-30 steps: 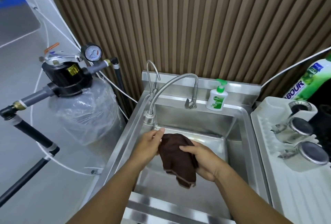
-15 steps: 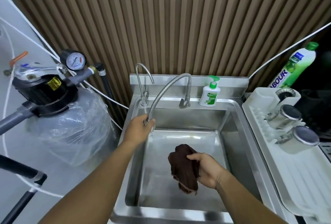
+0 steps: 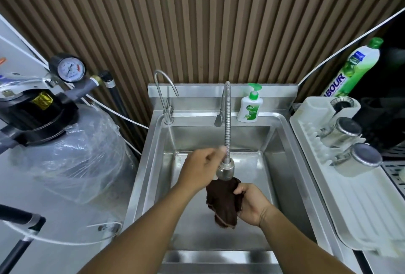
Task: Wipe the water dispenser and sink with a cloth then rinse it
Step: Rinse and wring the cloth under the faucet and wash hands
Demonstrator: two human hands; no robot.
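A steel sink (image 3: 153, 164) fills the middle of the head view. Its flexible faucet hose (image 3: 228, 120) arcs down the middle of the basin and ends in a nozzle (image 3: 225, 170) directly over a dark brown cloth (image 3: 223, 203). My right hand (image 3: 252, 204) grips the bunched cloth from the right, low in the basin. My left hand (image 3: 200, 169) is at the hose just above the nozzle, its curled fingers pinching it; the fingertips are blurred. No water stream is visible. A small gooseneck tap (image 3: 164, 92) stands at the sink's back left corner.
A white soap pump bottle (image 3: 249, 108) stands on the back ledge. On the right, a white drying rack (image 3: 361, 208) holds steel cups (image 3: 341, 131), with a green dish-liquid bottle (image 3: 352, 70) behind. On the left stands a plastic-wrapped filter tank (image 3: 72, 153) with a pressure gauge (image 3: 70, 69).
My left hand swung the faucet hose from the basin's left side to its middle, over the cloth. My right hand kept its hold on the cloth.
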